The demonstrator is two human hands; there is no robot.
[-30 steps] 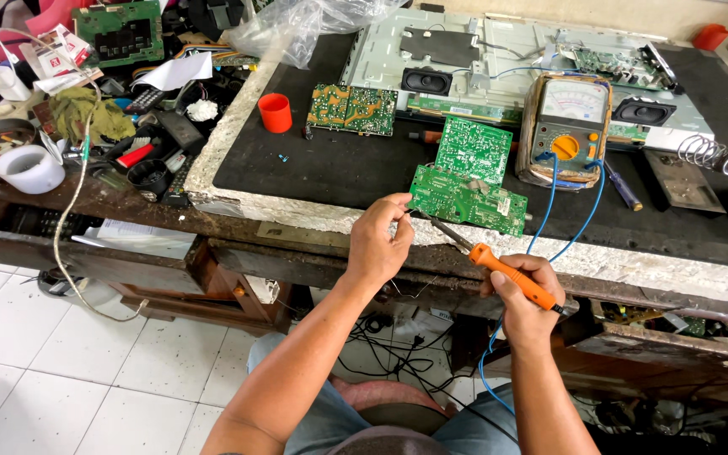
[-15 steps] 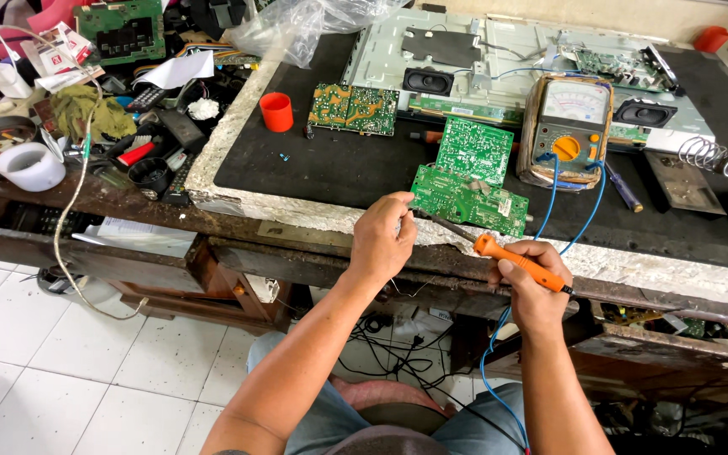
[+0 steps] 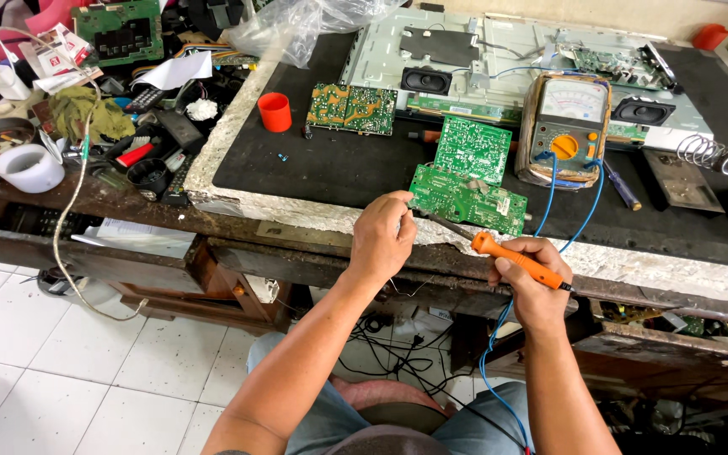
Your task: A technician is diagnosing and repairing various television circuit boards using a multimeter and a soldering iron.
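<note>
From my remote seat I noted the left hand (image 3: 381,238) curled at the near left corner of the green circuit board (image 3: 468,199), fingers pressed together in a pinch; whether they pinched the board's edge or a thin strand of solder I could not tell. The right hand (image 3: 537,285) was closed around the orange handle of the soldering iron (image 3: 499,250), its dark tip laid against the board's near edge. The board itself lay flat on the black mat (image 3: 322,164), close to the crumbling front edge of the workbench (image 3: 297,211), with a second green board (image 3: 472,148) touching its far side and the meter (image 3: 566,128) just beside that. I judged three hazards. The hot tip sat near the left fingertips, so a slip of either hand risked a burn. The board was only lightly restrained, so pressure from the iron could have pushed it off the bench edge. The blue lead (image 3: 587,211) trailed beside the right wrist, and a snag could have dragged the meter.
</note>
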